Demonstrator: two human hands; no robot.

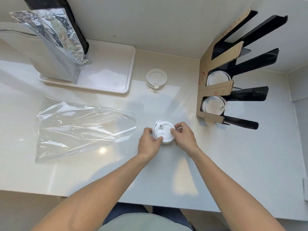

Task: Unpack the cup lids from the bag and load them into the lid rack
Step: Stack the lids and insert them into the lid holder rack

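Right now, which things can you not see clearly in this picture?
- Head view: how many lids are in the held stack, hidden by the left hand and right hand.
- Head view: lid count in the rack, hidden by its cardboard.
- Head view: foil bag top, cut off.

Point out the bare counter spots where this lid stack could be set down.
Bare counter lies between the white tray and the lid rack, behind the clear lid pile; also right of the right hand, below the rack. The left side is crowded by the plastic bag and tray.
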